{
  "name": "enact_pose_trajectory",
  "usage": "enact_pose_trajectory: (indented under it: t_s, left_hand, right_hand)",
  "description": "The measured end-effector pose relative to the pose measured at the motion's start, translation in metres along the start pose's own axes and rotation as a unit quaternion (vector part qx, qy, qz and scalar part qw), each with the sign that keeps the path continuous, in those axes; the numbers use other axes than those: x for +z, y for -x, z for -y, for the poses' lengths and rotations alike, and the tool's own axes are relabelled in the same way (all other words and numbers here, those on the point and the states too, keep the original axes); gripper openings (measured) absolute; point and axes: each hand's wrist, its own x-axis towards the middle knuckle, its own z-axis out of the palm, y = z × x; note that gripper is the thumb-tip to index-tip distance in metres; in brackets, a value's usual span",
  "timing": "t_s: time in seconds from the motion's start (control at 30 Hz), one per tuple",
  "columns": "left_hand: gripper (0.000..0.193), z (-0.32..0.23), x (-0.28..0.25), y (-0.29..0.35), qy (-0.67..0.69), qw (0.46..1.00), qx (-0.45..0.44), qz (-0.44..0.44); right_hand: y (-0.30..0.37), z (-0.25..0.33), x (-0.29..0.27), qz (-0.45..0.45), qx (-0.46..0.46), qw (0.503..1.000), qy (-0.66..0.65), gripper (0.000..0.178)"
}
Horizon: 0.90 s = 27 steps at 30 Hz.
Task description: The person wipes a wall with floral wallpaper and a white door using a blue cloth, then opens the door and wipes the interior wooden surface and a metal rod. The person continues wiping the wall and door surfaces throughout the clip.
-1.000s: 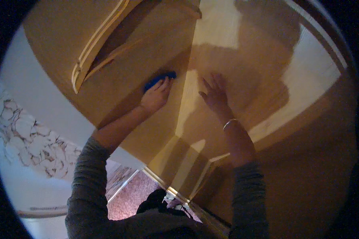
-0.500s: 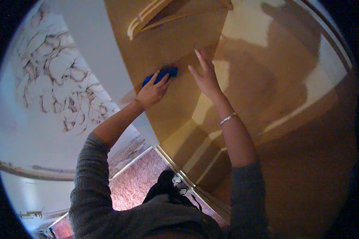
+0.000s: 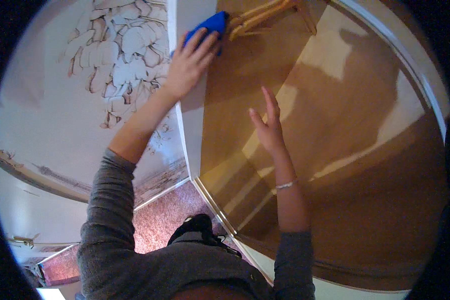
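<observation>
My left hand [image 3: 189, 65] presses a blue cloth [image 3: 213, 24] against the white vertical panel [image 3: 191, 117] at the opening of a wood-lined closet. Its fingers lie bent over the cloth, whose far corner reaches toward the brown inner wall [image 3: 235, 75]. Lower and to the right, my right hand [image 3: 270, 127] is held up before the closet interior, thumb and fingers apart, with nothing in it. A pale bracelet circles that wrist.
Wooden hangers [image 3: 265, 17] hang at the top, close to the cloth. A white wall with a dark drawn pattern [image 3: 127, 55] stands at left. Below are a sliding-door track [image 3: 215, 205], pinkish carpet [image 3: 157, 215] and my dark shoes.
My left hand has carried the blue cloth farther up, from the brown inner wall onto the white panel. My right hand sits a bit lower and stays open. The whole view has shifted.
</observation>
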Motion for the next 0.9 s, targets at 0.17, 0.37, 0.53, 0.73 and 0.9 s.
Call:
enact_pose_trajectory:
  t_s: [0.17, 0.37, 0.53, 0.73, 0.9]
  left_hand:
    - [0.035, -0.039, 0.03, 0.041, 0.156, 0.983, 0.01, 0.093]
    - [0.042, -0.045, -0.032, 0.142, 0.491, 0.842, -0.221, 0.035]
    - [0.013, -0.01, -0.084, 0.155, 0.71, 0.378, -0.591, -0.058]
    - [0.017, 0.009, -0.135, 0.153, 0.734, 0.162, -0.653, -0.095]
    - [0.015, 0.01, -0.154, 0.167, 0.725, 0.204, -0.649, -0.108]
  right_hand:
    - [0.025, 0.044, 0.025, -0.08, 0.02, 0.978, -0.193, 0.053]
    - [0.065, 0.051, 0.126, -0.132, 0.156, 0.919, -0.337, 0.051]
    - [0.054, 0.099, 0.165, -0.107, 0.077, 0.939, -0.316, 0.06]
    - [0.028, 0.134, 0.187, -0.034, -0.057, 0.979, -0.191, 0.062]
    - [0.032, 0.133, 0.223, 0.045, -0.026, 0.947, -0.317, 0.063]
